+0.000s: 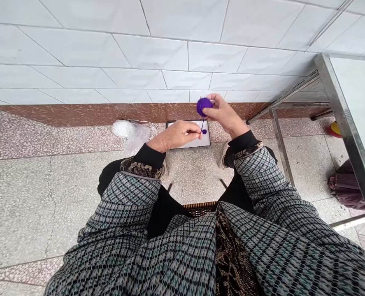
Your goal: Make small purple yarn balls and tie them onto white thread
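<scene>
My right hand (224,114) grips a purple ball of yarn (204,106), with the thumb on its near side. A purple strand (203,124) runs down from the ball to my left hand (182,134), whose thumb and fingertips are pinched on it. Below the hands, a shallow white tray (188,144) with a dark rim lies on the floor by the wall. A small purple piece (204,131), perhaps more yarn, shows over the tray just past my left fingertips. My left hand covers part of the tray.
Left of the tray, a white yarn bundle (123,129) lies with clear plastic (136,139) and loose strands. A tiled wall (157,53) rises in front. At right stands a metal-framed table (349,119), with a red and yellow object (335,129) and dark cloth (349,187) beneath.
</scene>
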Demonstrator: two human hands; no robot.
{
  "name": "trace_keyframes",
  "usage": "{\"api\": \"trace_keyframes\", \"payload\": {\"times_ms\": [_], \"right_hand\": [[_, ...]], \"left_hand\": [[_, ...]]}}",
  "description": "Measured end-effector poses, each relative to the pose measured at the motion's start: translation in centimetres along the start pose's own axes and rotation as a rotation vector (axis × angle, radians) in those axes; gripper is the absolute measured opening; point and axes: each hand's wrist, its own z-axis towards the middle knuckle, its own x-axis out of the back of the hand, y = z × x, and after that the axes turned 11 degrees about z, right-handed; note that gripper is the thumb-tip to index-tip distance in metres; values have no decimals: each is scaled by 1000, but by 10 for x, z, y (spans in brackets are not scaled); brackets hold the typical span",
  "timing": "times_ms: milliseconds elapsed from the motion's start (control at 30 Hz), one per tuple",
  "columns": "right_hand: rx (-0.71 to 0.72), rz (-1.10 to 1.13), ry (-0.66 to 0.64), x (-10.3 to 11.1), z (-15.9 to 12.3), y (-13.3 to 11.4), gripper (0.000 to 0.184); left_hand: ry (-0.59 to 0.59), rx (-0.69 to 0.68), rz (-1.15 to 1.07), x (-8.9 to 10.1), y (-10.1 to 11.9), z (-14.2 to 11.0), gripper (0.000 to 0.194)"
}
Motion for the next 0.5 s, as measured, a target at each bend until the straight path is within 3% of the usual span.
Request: {"api": "trace_keyframes", "payload": {"times_ms": [67, 167, 233, 300, 367, 500], "right_hand": [[-101, -124, -79, -4, -4, -1, 43], [-234, -205, -324, -9, -12, -8, 39], [-255, -158, -494, -9, -15, -12, 40], [-212, -25, -582, -7, -17, -14, 43], [-116, 139, -550, -3, -15, -14, 51], [98, 283, -229, 3, -7, -12, 63]], "left_hand": [[132, 32, 24, 4, -1, -2, 20], [321, 99, 46, 10, -7, -3, 17], [379, 123, 54, 12, -12, -3, 16], [392, 145, 59, 11, -17, -1, 15], [383, 177, 57, 9, -20, 1, 16], [231, 153, 46, 2, -18, 3, 18]]}}
